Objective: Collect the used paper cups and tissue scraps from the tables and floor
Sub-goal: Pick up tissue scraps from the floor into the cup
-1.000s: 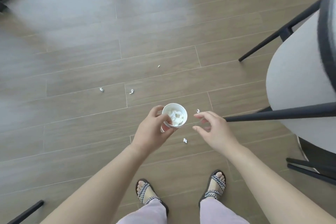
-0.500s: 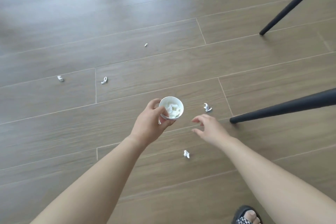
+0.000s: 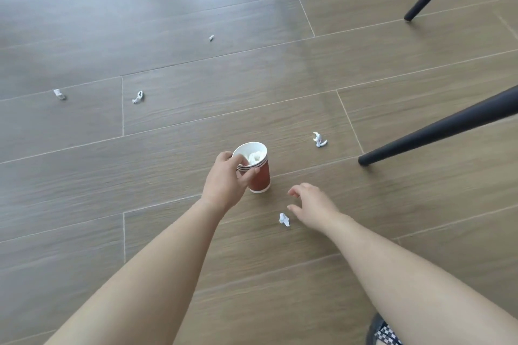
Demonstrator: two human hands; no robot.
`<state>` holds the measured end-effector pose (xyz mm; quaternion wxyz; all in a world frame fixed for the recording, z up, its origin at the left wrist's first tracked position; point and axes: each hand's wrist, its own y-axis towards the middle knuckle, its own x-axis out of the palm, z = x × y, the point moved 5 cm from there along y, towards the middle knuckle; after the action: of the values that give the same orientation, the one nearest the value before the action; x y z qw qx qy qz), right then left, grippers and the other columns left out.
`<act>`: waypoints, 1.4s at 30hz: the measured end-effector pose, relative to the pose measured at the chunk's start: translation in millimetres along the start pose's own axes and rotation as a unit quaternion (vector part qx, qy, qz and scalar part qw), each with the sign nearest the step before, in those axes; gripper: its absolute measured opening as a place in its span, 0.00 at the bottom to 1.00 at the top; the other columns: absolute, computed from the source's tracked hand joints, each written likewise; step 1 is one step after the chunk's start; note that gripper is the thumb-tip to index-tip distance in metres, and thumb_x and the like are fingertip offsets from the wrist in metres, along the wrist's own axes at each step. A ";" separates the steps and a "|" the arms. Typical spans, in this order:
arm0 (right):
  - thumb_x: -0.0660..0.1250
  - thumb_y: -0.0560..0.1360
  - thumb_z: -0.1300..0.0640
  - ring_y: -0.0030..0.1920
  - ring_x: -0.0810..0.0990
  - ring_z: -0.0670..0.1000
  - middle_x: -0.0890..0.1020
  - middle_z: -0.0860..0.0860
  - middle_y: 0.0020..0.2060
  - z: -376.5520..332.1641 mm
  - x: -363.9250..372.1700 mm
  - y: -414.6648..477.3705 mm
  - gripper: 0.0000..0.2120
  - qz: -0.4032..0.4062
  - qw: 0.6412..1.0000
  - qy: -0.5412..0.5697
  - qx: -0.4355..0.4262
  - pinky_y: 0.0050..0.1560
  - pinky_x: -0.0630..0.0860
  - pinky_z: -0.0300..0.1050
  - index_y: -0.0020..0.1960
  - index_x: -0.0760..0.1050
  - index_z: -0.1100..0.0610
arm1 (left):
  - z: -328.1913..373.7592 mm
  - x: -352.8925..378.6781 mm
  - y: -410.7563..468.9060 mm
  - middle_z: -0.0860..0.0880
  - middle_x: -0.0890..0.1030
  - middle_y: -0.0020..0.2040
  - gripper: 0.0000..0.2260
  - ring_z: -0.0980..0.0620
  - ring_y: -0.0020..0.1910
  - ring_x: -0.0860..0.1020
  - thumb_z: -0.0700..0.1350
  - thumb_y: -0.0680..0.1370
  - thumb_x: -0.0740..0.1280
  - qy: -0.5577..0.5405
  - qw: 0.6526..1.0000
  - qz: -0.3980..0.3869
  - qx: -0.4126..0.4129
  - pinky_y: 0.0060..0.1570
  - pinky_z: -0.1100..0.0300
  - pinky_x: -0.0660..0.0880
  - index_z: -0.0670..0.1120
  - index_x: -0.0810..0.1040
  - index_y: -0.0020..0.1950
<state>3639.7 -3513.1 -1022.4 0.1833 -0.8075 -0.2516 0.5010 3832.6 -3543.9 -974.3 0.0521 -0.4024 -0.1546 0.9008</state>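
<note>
One tissue scrap [image 3: 284, 219] near the cup [image 3: 260, 179] seems next: the right hand [image 3: 314, 204], fingers spread, must pinch it while the left hand [image 3: 224, 182] grips the cup's rim.

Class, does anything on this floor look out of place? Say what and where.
Yes. Five crumpled white tissue scraps litter the brown plank floor: nearest scrap by the right hand, another scrap near the black chair leg, three farther away.
</note>
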 end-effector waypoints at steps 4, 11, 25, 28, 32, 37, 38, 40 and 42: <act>0.69 0.72 0.50 0.57 0.74 0.51 0.74 0.50 0.57 -12.4 12.7 3.6 0.20 -0.026 0.999 -0.028 -0.018 0.55 0.72 0.47 0.61 0.69 0.52 | -6.9 -5.7 5.8 0.44 0.75 0.53 0.08 0.51 0.47 0.74 0.51 0.74 0.68 -0.015 1.000 -0.004 -0.025 0.46 0.63 0.65 0.46 0.77 0.46; 0.71 0.70 0.50 0.59 0.71 0.53 0.71 0.50 0.57 -28.9 27.6 5.9 0.19 -0.004 0.996 -0.080 -0.032 0.53 0.72 0.47 0.58 0.72 0.53 | -11.1 -16.1 6.8 0.45 0.75 0.52 0.08 0.50 0.51 0.74 0.49 0.73 0.69 -0.033 0.998 0.039 -0.037 0.49 0.62 0.66 0.45 0.76 0.42; 0.66 0.72 0.63 0.54 0.74 0.56 0.73 0.54 0.53 -6.2 25.6 8.6 0.07 -0.030 0.995 -0.092 -0.014 0.51 0.73 0.47 0.50 0.74 0.57 | -12.8 -13.3 3.6 0.45 0.67 0.67 0.07 0.48 0.62 0.70 0.43 0.73 0.70 -0.012 0.997 0.073 0.007 0.58 0.54 0.72 0.42 0.77 0.47; 0.60 0.72 0.67 0.53 0.75 0.55 0.76 0.54 0.51 1.2 23.7 9.1 0.10 -0.024 0.999 -0.042 -0.023 0.51 0.71 0.42 0.48 0.76 0.57 | -9.7 -9.9 6.0 0.45 0.67 0.67 0.07 0.48 0.62 0.70 0.43 0.73 0.70 -0.016 0.997 0.075 0.008 0.58 0.54 0.72 0.42 0.77 0.47; 0.62 0.71 0.66 0.48 0.77 0.54 0.78 0.55 0.46 6.1 -21.5 27.6 0.08 0.081 0.996 0.035 -0.013 0.48 0.70 0.41 0.45 0.78 0.57 | -4.5 -4.5 10.9 0.45 0.66 0.68 0.07 0.48 0.64 0.69 0.44 0.73 0.70 -0.029 0.997 0.076 0.010 0.59 0.53 0.72 0.42 0.77 0.47; 0.68 0.70 0.62 0.41 0.75 0.49 0.77 0.49 0.41 25.5 -86.8 54.7 0.04 0.213 0.972 0.092 0.029 0.42 0.68 0.39 0.41 0.78 0.53 | 5.3 -3.8 15.8 0.45 0.67 0.67 0.07 0.49 0.63 0.70 0.45 0.72 0.71 -0.020 0.996 0.076 0.035 0.58 0.52 0.73 0.44 0.77 0.47; 0.68 0.70 0.61 0.40 0.75 0.48 0.77 0.48 0.40 29.5 -92.9 57.2 0.04 0.230 0.967 0.102 0.034 0.41 0.67 0.38 0.40 0.77 0.52 | 6.4 -4.7 16.5 0.46 0.67 0.67 0.07 0.49 0.62 0.70 0.45 0.72 0.71 -0.015 0.996 0.077 0.040 0.57 0.51 0.74 0.44 0.77 0.46; 0.70 0.69 0.60 0.38 0.73 0.46 0.77 0.48 0.40 35.9 -97.8 60.2 0.05 0.248 0.961 0.119 0.038 0.40 0.65 0.37 0.38 0.76 0.52 | 7.5 -6.9 17.3 0.46 0.68 0.67 0.07 0.49 0.62 0.71 0.46 0.71 0.71 -0.003 0.996 0.080 0.047 0.55 0.51 0.75 0.45 0.77 0.45; 0.71 0.69 0.60 0.38 0.74 0.47 0.78 0.50 0.41 40.8 -96.0 63.5 0.05 0.244 0.961 0.123 0.034 0.40 0.66 0.38 0.38 0.76 0.52 | 7.8 -7.7 17.7 0.47 0.68 0.68 0.07 0.49 0.61 0.72 0.48 0.71 0.71 0.011 0.996 0.079 0.049 0.54 0.52 0.74 0.46 0.76 0.44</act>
<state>3581.5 -3619.2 -1005.9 0.1119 -0.8930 -0.0051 0.4358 3832.6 -3564.2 -969.6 0.0018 -0.4199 -0.0770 0.9043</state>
